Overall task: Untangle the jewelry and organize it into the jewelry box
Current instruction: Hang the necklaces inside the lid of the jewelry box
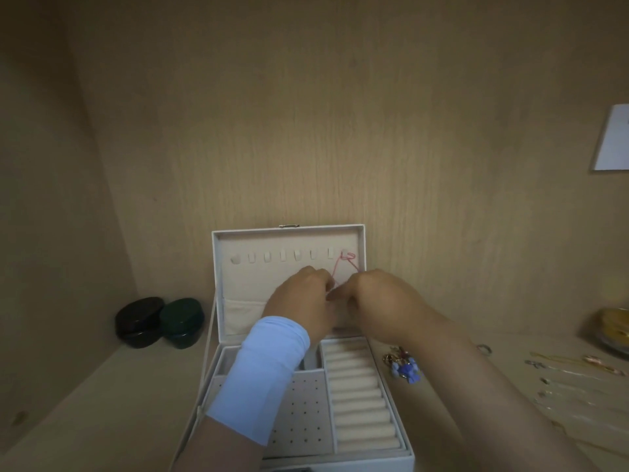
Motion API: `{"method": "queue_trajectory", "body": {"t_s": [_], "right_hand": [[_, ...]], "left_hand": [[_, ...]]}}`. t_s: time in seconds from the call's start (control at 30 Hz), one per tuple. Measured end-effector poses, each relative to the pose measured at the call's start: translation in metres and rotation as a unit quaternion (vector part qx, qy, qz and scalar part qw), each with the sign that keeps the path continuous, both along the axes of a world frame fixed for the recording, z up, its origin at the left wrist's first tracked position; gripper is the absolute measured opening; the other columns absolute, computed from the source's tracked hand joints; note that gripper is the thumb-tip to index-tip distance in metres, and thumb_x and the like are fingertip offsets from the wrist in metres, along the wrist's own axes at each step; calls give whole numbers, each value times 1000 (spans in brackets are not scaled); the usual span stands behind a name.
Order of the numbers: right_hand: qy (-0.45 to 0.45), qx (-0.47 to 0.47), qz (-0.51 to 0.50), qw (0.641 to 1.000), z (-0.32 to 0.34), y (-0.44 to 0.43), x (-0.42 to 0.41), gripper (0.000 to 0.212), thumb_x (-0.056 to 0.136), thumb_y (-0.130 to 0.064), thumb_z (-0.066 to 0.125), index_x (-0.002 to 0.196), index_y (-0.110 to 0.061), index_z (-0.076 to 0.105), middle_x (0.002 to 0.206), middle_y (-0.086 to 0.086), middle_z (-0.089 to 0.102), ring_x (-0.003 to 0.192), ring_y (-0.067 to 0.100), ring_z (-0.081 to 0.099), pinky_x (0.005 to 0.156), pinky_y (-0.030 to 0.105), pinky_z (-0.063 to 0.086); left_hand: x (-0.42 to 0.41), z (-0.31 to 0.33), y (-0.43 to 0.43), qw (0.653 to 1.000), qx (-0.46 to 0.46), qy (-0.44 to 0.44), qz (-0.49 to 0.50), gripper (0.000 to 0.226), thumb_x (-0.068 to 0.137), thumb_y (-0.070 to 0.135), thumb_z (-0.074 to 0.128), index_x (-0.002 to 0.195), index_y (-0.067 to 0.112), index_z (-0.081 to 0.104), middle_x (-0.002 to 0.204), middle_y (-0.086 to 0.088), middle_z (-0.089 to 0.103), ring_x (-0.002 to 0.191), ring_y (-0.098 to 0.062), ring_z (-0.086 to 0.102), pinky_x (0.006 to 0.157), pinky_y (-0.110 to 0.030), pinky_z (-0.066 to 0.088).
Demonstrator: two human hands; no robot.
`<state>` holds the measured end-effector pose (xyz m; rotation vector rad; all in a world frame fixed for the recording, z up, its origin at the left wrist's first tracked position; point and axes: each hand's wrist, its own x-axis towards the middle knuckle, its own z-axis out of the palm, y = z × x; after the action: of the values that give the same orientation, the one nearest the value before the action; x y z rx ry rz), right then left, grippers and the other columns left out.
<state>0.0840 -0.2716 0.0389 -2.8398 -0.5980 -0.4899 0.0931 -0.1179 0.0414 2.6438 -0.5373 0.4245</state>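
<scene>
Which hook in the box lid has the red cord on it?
The rightmost hook; the red cord loops over it, while the other hooks are bare.

The jewelry box (pixel 215 267) is lined in matt, velvety cream cloth, with a small shiny metal clasp (pixel 290 226) on its lid. A thin pink cord (pixel 352 261) looks like thread. The back wall (pixel 306 131) and tabletop (pixel 119 386) show matt wood grain. A black jar (pixel 139 321) and a dark green jar (pixel 182 322) are glossy. The sleeve (pixel 262 376) is smooth white cloth. Blue beads (pixel 407 370) shine near gold-coloured metal chains (pixel 561 363). The pale sheet (pixel 612 141) looks like paper.
</scene>
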Motion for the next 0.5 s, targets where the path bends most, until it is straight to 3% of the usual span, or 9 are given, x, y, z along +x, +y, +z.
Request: {"method": "queue_trajectory", "body": {"t_s": [0.1, 0.2, 0.3, 0.37, 0.5], "right_hand": [[7, 91, -3, 996, 23, -12, -8, 31, 89, -16, 59, 105, -32, 79, 101, -4, 76, 90, 15, 69, 82, 34, 56], [-60, 97, -44, 993, 30, -15, -15, 27, 91, -15, 57, 103, -25, 79, 108, -3, 75, 99, 18, 68, 86, 35, 55], [-45, 73, -8, 996, 20, -6, -16, 38, 87, -9, 52, 107, -30, 77, 111, -6, 73, 101, 17, 66, 84, 34, 54], [-29, 17, 5, 999, 8, -1, -11, 40, 84, -10, 54, 112, -30, 74, 114, -6, 69, 105, 20, 64, 85, 37, 53], [-52, -63, -24, 996, -7, 5, -2, 33, 86, -14, 56, 113, -25, 70, 111, -2, 64, 99, 25, 65, 80, 38, 54]], "left_hand": [[2, -9, -4, 998, -19, 16, -59, 31, 92, 25, 55, 122, 24, 63, 117, -1, 61, 113, -23, 54, 99, -38, 45], [-2, -10, -7, 997, -12, 17, -71, 35, 92, 26, 54, 125, 31, 63, 121, 3, 65, 114, -22, 55, 100, -39, 45], [0, 2, 5, 998, -17, 54, -34, 26, 88, 33, 56, 110, 31, 69, 110, 5, 71, 107, -21, 63, 97, -37, 48], [2, 14, 19, 997, -26, 66, 13, 23, 88, 27, 57, 107, 30, 71, 113, 5, 70, 107, -19, 63, 100, -33, 47], [3, 24, 31, 999, -1, 15, 51, 23, 92, 20, 55, 109, 25, 70, 118, 0, 67, 114, -21, 59, 101, -31, 45]]}}
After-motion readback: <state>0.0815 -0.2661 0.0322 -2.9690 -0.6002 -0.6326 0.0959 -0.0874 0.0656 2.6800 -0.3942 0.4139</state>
